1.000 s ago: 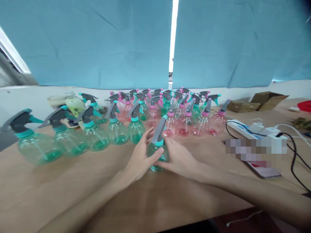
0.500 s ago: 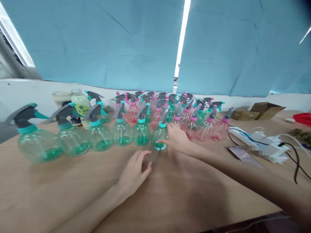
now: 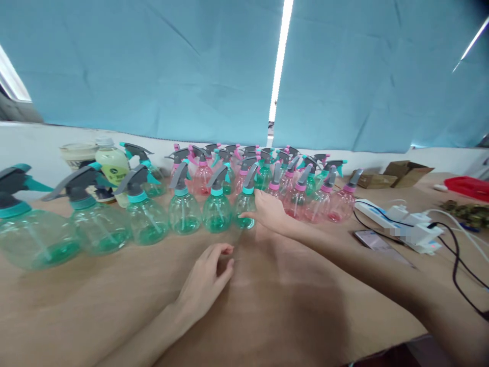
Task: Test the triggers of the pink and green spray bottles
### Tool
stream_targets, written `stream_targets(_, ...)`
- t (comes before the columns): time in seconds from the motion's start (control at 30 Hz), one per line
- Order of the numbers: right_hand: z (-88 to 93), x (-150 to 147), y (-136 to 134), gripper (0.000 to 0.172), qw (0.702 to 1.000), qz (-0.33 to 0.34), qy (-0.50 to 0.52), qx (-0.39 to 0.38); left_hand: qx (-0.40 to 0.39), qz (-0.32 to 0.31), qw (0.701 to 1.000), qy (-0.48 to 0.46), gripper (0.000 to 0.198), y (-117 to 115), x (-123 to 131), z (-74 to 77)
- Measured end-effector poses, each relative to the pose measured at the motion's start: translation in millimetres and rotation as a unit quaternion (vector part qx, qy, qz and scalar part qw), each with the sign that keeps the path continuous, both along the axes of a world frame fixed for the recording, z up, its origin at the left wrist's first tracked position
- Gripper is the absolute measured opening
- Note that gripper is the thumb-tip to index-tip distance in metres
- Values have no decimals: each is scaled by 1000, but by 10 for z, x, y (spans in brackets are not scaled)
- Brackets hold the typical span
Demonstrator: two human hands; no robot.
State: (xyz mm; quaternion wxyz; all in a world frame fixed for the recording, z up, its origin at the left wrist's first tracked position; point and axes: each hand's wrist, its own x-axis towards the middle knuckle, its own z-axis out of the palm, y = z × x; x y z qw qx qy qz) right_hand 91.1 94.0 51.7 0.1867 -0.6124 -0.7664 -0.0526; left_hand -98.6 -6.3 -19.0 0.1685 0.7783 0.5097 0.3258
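My right hand [image 3: 267,210] is wrapped round the right side of a green spray bottle [image 3: 243,205] with a grey trigger head and turquoise collar. Its thumb lies across the front; the other fingers are partly hidden by the bottle. This bottle stands upright at the right end of a row of green spray bottles, close beside its neighbour [image 3: 217,211]. Just to its right, partly behind my hand, begins a front row of pink spray bottles [image 3: 296,201]. Nearer to me, my left hand [image 3: 208,275] hovers low over the table, fingers curved, thumb apart, holding nothing.
More green and pink spray bottles [image 3: 263,176] crowd behind. A labelled bottle [image 3: 112,163] and a tub [image 3: 78,153] stand back left. On the right are a phone [image 3: 376,239], a power strip [image 3: 401,221] with cables, cardboard boxes [image 3: 405,173] and a red tray [image 3: 468,186].
The held bottle has moved back, its base now about level with the green row. My right hand went with it, still gripping. My left hand stays low and open; the view has shifted slightly.
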Motion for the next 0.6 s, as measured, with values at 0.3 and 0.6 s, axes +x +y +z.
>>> stream_targets(0.3, -14, 537, -317, 50, 988, 31, 130, 80, -7, 11, 1000, -8, 20, -21, -12, 42)
stream_targets(0.6, -52, 899, 14, 64, 983, -6, 173, 57, -18, 13, 1000, -14, 19, 35, -37, 58)
